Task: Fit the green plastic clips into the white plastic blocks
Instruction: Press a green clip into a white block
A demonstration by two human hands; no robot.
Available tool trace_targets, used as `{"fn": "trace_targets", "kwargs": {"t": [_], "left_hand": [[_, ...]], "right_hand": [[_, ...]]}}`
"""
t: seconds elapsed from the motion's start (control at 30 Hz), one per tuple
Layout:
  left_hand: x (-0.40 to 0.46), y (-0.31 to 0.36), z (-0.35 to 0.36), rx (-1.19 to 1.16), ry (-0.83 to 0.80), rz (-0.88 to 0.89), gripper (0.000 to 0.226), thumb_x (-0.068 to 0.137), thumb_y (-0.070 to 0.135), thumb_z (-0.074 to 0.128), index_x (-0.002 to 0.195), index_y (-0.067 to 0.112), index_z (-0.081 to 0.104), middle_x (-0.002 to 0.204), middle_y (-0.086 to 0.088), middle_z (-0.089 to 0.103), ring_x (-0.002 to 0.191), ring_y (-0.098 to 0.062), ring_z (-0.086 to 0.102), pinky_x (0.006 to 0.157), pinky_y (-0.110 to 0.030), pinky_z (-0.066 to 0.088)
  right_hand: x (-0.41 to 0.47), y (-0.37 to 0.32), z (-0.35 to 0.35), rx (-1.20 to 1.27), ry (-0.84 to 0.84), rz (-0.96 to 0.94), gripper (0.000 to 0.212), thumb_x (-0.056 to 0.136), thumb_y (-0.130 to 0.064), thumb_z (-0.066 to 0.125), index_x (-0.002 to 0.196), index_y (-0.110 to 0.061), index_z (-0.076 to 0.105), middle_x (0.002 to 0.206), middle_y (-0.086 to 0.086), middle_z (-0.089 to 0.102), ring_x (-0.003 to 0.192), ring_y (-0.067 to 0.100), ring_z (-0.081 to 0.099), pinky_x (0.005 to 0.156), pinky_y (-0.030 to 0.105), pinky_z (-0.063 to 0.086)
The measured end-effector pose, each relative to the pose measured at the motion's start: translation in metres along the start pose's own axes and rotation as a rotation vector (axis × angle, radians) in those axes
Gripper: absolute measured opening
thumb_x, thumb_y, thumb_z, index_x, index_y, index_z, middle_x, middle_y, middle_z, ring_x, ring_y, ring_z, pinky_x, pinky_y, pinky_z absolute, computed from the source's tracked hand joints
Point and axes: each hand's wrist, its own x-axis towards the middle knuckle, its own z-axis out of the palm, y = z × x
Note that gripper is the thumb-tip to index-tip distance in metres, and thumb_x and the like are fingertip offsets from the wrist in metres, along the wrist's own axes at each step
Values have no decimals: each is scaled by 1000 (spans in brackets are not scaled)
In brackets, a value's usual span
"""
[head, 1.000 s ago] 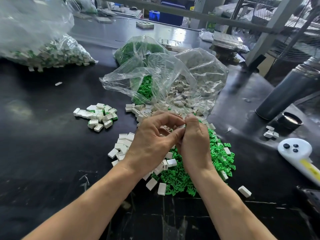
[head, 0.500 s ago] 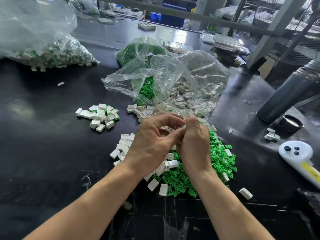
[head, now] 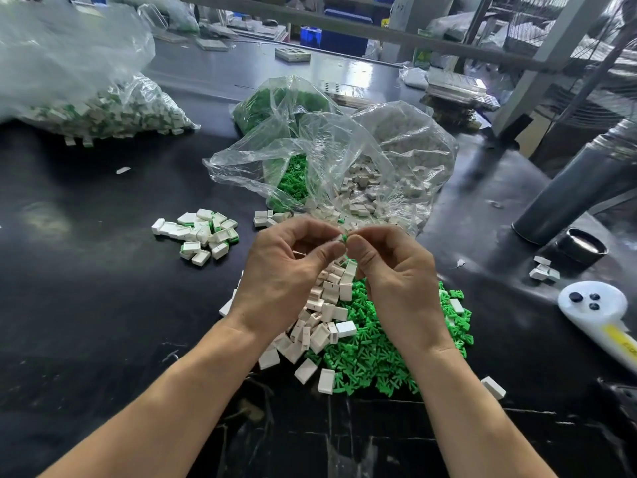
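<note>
Above the middle of the black table (head: 86,305), the left hand (head: 286,277) and right hand (head: 396,274) pinch one green clip (head: 344,237) together. A small finished pile (head: 200,232) lies left; large heaps of white blocks (head: 327,305) and green clips (head: 379,353) remain, so most work seems left.

No text can be read; the white device's (head: 595,310) yellow label is blurred.
</note>
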Motion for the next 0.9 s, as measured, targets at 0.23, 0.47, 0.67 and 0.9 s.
{"fn": "trace_targets", "kwargs": {"t": [0.23,0.47,0.67,0.9], "left_hand": [[0,0,-1,-7,-17,-20,15,88,17,79,102,22,75,90,2,75,86,-13,72,78,-25,60],[8,-8,-28,413,38,48,13,92,23,75,104,27,71,86,12,68,76,-1,67,65,-15,56],[27,-23,-65,879,290,-17,6,90,24,78,95,25,77,94,0,67,91,-24,65,91,-45,54],[39,-34,-87,1083,470,-127,10,91,27,75,99,23,79,104,-17,67,107,-42,59,92,-50,41]], "right_hand": [[2,3,1,-52,1,41,7,99,-24,67,96,-18,69,67,-15,64,56,-1,56,53,11,42],[5,8,-12,-190,141,93,8,97,-30,72,91,-26,72,73,-21,71,64,-3,62,59,10,46],[8,13,-26,-479,195,154,17,96,-39,71,82,-31,69,73,-17,70,69,-2,63,57,12,44],[9,11,-32,-651,147,203,17,97,-39,69,87,-26,72,77,-12,68,78,14,64,79,39,55]]}}
